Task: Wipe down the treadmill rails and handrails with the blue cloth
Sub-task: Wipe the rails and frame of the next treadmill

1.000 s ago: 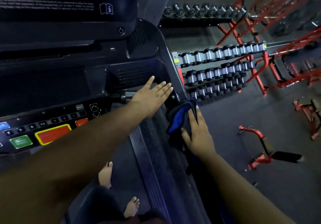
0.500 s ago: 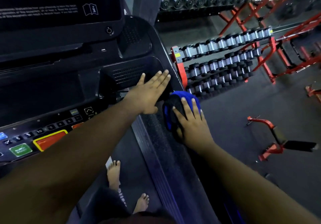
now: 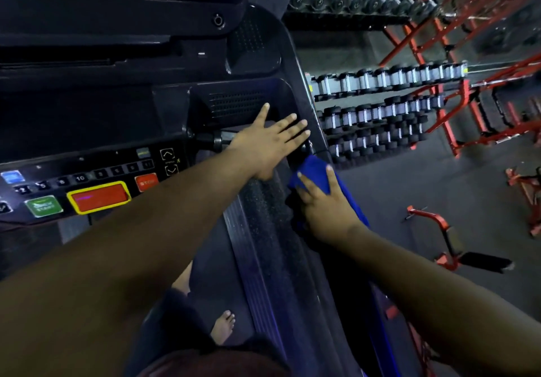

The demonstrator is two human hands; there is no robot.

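**Blue cloth pressed on right handrail**

The blue cloth (image 3: pixel 314 172) is held against the treadmill's right handrail (image 3: pixel 310 131), just right of the dark textured side rail (image 3: pixel 269 224), approx. mid-frame. It is covered by the right hand (image 3: pixel 325 204): fingers (image 3: pixel 304 185) are laid fairly straight over the fabric w/ thumb spread to the right, so the cloth is pressed rather than balled up. Whether fingertips curl round the rail's far edge can't be told.

The left hand (image 3: pixel 269 145) is laid flat, palm down, fingers (image 3: pixel 292 129) straight and fanned wide, at the far end of the side rail, by the console tray (image 3: pixel 234 104). Nothing is gripped by it.

The control panel (image 3: pixel 96 183) w/ red, green and blue buttons is seen at left. Dumbbell racks (image 3: pixel 386 104) are seen at far right; bare feet (image 3: pixel 222 327) near, at bottom.
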